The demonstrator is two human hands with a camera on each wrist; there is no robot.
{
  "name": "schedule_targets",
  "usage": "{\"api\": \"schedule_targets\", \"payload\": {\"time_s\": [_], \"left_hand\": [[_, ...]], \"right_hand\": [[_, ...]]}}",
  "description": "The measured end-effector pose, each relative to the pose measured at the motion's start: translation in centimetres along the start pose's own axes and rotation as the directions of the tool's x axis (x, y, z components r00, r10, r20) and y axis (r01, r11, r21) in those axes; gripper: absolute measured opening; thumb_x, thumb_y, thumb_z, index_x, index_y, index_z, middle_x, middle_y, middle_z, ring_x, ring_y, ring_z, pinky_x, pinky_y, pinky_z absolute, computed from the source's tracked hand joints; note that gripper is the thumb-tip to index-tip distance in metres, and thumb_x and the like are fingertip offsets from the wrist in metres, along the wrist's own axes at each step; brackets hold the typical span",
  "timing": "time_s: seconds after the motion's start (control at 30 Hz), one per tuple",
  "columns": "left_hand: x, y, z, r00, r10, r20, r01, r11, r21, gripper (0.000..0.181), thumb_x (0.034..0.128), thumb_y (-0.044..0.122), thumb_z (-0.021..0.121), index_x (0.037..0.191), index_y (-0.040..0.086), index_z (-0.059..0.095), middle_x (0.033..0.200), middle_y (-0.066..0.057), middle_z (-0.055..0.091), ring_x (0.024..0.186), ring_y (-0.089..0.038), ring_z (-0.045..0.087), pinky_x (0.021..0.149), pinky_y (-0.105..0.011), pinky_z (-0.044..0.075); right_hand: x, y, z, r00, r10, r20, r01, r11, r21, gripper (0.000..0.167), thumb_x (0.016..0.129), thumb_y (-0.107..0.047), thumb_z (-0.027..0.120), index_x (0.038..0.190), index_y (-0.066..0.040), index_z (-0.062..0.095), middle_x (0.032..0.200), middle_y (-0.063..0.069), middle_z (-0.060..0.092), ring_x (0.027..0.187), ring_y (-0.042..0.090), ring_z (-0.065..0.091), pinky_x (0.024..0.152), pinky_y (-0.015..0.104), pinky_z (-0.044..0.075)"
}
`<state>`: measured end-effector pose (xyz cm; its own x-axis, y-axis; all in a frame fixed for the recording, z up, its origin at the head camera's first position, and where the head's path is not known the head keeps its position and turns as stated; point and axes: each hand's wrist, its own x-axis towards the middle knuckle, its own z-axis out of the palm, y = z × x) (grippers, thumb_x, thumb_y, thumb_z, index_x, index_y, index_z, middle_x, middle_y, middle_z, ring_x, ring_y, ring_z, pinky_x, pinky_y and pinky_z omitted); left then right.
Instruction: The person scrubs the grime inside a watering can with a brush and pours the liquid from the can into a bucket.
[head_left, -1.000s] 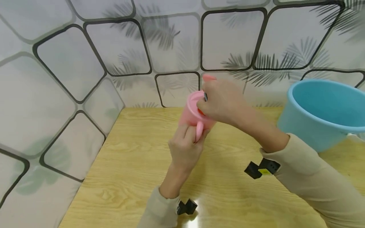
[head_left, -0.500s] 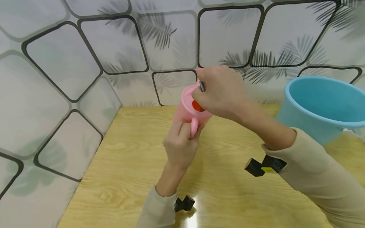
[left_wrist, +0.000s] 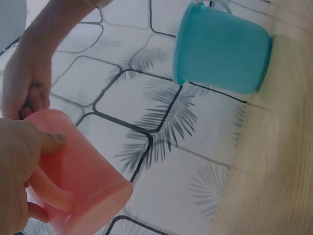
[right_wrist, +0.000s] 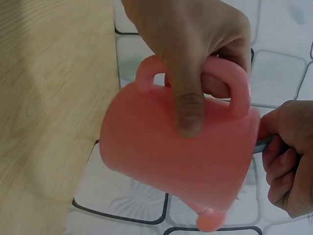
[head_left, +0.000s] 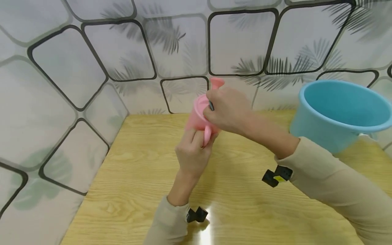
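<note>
A pink watering can, with a flared spout end, is held tilted above the table. My left hand grips its loop handle, the thumb lying along the can's side in the right wrist view. At the can's mouth, my right hand has its fingers curled round a thin grey rod, which runs into the can. The rod's far end is hidden inside, so its kind cannot be told. In the left wrist view the can's base faces the camera.
On the right of the wooden table stands a large light-blue bucket. A patterned wall covering rises along the table's back and left edges. Small black cameras sit at both wrists.
The right hand lifted away from the can's mouth, baring its reddish opening, then came back down over it with the rod. The left hand keeps its hold on the watering can.
</note>
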<state>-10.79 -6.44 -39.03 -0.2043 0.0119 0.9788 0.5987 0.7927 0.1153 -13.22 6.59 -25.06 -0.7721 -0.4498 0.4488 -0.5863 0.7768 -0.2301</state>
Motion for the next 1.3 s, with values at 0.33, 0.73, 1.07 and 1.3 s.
{"api": "schedule_targets", "payload": {"time_s": [0.33, 0.73, 1.07, 1.3], "left_hand": [[0.7, -0.8, -0.4, 1.000, -0.017, 0.008, 0.018, 1.000, -0.014, 0.044, 0.0763, 0.016, 0.087, 0.062, 0.008, 0.047, 0.063, -0.005, 0.044, 0.049, -0.015, 0.036, 0.040, -0.026, 0.034], [0.6, -2.4, -0.1, 1.000, 0.009, -0.022, -0.009, 1.000, 0.002, 0.045, 0.0782, 0.020, 0.087, 0.062, 0.009, 0.046, 0.063, -0.005, 0.044, 0.050, -0.018, 0.039, 0.042, -0.026, 0.035], [0.1, -0.4, -0.4, 0.998, 0.065, -0.010, -0.065, 0.998, 0.014, 0.042, 0.0886, 0.025, 0.077, 0.063, 0.010, 0.047, 0.064, -0.003, 0.046, 0.049, -0.015, 0.040, 0.039, -0.022, 0.033], [0.1, 0.4, -0.8, 0.997, 0.075, 0.008, -0.075, 0.996, 0.053, 0.043, 0.0879, 0.025, 0.078, 0.062, 0.009, 0.047, 0.063, -0.002, 0.045, 0.050, -0.015, 0.043, 0.041, -0.022, 0.033]], "right_hand": [[1.1, -0.2, -0.5, 1.000, 0.004, 0.011, -0.006, 0.993, 0.118, 0.029, 0.079, -0.002, 0.051, 0.058, -0.012, 0.033, 0.054, -0.002, 0.028, 0.054, 0.013, 0.019, 0.050, 0.027, 0.017], [1.6, -1.0, -0.1, 0.999, 0.040, -0.007, -0.039, 0.995, 0.095, 0.028, 0.079, -0.002, 0.051, 0.058, -0.010, 0.034, 0.055, -0.002, 0.026, 0.054, 0.014, 0.021, 0.049, 0.027, 0.018], [-0.1, -1.1, -0.2, 0.997, 0.051, -0.057, -0.047, 0.996, 0.074, 0.028, 0.076, -0.003, 0.051, 0.057, -0.012, 0.033, 0.055, -0.004, 0.023, 0.055, 0.013, 0.020, 0.049, 0.027, 0.017], [-1.5, -0.9, -0.8, 0.993, 0.055, -0.100, -0.044, 0.993, 0.113, 0.028, 0.079, -0.004, 0.054, 0.058, -0.010, 0.035, 0.056, -0.001, 0.027, 0.053, 0.016, 0.022, 0.048, 0.029, 0.019]]}}
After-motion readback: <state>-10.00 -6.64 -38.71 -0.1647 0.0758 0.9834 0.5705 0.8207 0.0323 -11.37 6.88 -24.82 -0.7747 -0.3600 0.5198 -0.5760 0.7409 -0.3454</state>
